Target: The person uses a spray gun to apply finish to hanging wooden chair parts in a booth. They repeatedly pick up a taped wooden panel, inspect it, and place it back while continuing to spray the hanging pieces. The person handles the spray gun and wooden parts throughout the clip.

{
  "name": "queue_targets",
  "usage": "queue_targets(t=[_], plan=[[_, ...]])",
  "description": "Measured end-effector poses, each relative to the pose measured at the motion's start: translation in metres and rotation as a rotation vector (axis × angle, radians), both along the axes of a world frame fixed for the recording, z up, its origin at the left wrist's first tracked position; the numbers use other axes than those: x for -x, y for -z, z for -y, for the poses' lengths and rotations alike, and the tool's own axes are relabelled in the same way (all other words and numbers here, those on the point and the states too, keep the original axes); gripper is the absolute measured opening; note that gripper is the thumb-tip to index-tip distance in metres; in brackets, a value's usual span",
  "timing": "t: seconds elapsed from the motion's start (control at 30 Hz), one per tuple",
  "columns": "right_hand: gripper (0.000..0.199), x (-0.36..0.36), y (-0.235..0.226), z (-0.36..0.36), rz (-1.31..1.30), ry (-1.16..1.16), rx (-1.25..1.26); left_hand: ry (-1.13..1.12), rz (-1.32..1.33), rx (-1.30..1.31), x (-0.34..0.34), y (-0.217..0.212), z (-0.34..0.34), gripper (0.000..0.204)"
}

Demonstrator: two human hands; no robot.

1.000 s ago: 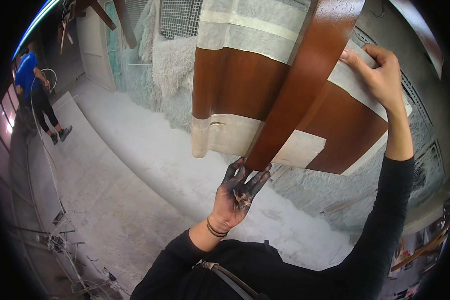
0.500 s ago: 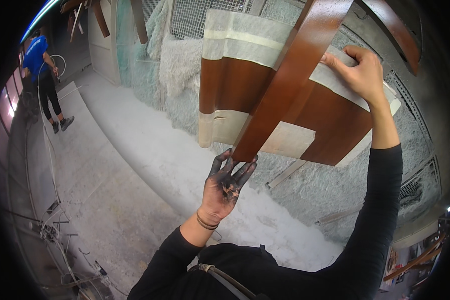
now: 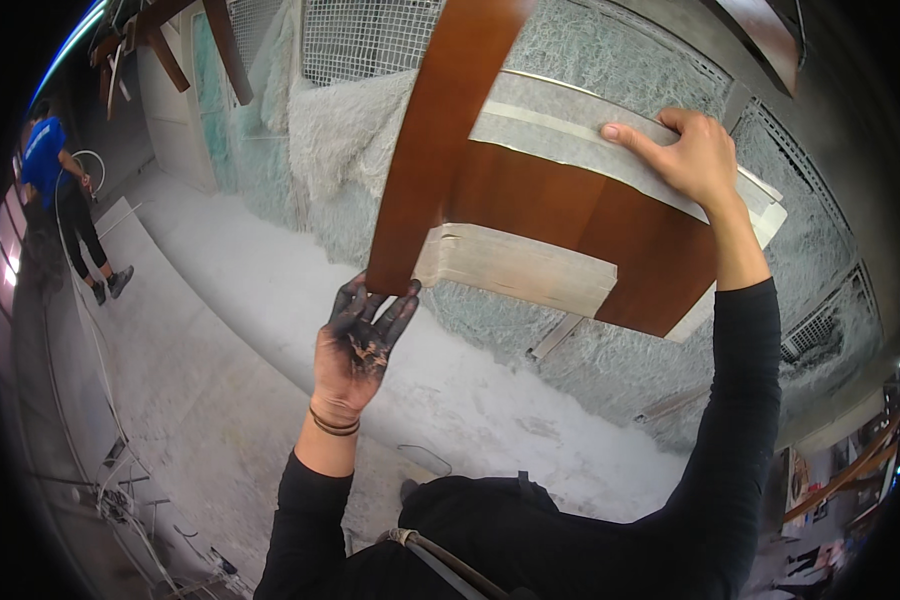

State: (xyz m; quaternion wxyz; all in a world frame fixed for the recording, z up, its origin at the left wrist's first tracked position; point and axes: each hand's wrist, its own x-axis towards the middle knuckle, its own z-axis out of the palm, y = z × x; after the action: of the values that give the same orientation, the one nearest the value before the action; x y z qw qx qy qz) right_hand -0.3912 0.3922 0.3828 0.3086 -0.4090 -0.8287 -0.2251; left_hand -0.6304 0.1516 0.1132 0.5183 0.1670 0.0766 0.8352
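A brown lacquered wooden piece (image 3: 570, 215), a panel with a long curved bar (image 3: 435, 140) across it, hangs in front of me, with strips of pale masking tape (image 3: 525, 270) on it. My left hand (image 3: 355, 340), stained dark, has its fingers spread and its fingertips under the lower end of the bar. My right hand (image 3: 695, 155) presses flat on the taped upper edge of the panel.
A spray booth wall (image 3: 610, 350) thick with grey-white fluffy overspray stands behind the piece, with a wire mesh grille (image 3: 360, 35) above. The floor (image 3: 200, 330) is powdered white. A person in a blue top (image 3: 60, 200) stands at the far left near hoses (image 3: 90, 360).
The wooden piece has turned and shifted to the right. My left hand rose to the bar's lower end; my right hand stays on the taped top edge.
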Motion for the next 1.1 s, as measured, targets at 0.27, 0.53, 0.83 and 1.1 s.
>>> queue_targets(t=[0.27, 0.53, 0.83, 1.1], plan=[[0.089, -0.003, 0.004, -0.008, 0.015, 0.104, 0.008, -0.022, 0.023, 0.006, 0.067, 0.000, -0.019, 0.027], [0.081, -0.009, 0.008, -0.007, 0.037, 0.016, -0.139, -0.083, -0.021, 0.062, 0.108, -0.003, -0.041, 0.031], [0.076, -0.007, 0.020, 0.009, 0.145, -0.211, -0.385, -0.100, 0.075, 0.070, 0.137, -0.020, -0.048, 0.028], [0.077, -0.022, 0.021, 0.006, 0.086, -0.217, -0.393, -0.146, 0.058, 0.091, 0.131, -0.017, -0.051, 0.022]])
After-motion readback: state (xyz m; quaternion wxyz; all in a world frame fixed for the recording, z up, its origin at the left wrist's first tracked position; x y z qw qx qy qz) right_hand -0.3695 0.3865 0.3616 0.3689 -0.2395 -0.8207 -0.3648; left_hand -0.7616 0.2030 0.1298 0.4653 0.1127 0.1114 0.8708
